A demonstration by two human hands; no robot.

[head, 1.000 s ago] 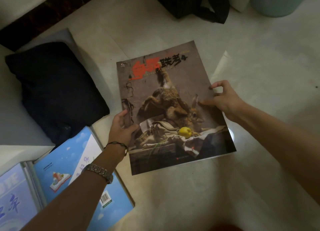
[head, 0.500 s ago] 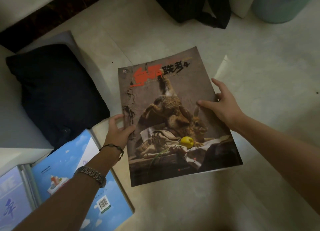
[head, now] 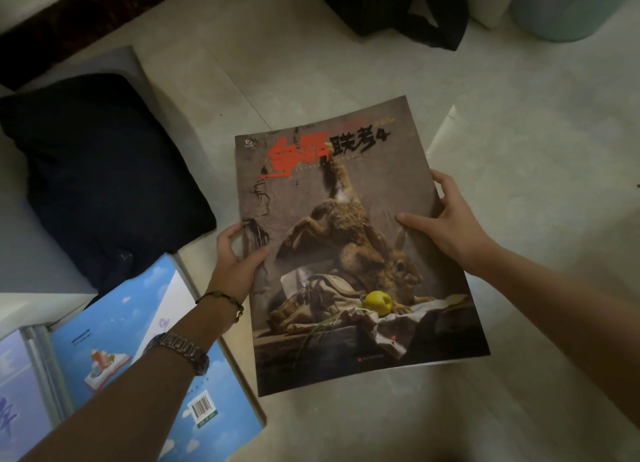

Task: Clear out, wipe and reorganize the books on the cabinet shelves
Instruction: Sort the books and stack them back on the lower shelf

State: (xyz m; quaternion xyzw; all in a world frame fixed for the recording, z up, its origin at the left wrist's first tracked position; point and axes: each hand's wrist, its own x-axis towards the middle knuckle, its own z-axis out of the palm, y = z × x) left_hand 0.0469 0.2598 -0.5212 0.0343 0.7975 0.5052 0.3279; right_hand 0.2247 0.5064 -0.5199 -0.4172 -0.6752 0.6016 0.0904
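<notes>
Large art book [head: 353,253], hare still life on its cover, held above the pale floor [head: 519,115]: left hand [head: 232,264] grips its left edge, right hand [head: 450,222] its right edge. Blue books [head: 114,350] lie lower left, beside a dark cushion [head: 97,177].

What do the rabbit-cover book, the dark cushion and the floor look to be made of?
Rabbit-cover book: thin printed paper, matte softcover; it bows slightly. Dark cushion: soft fabric, probably woven; puffy, rounded edges. Floor: pale tile or stone, faint sheen, one visible seam.
</notes>
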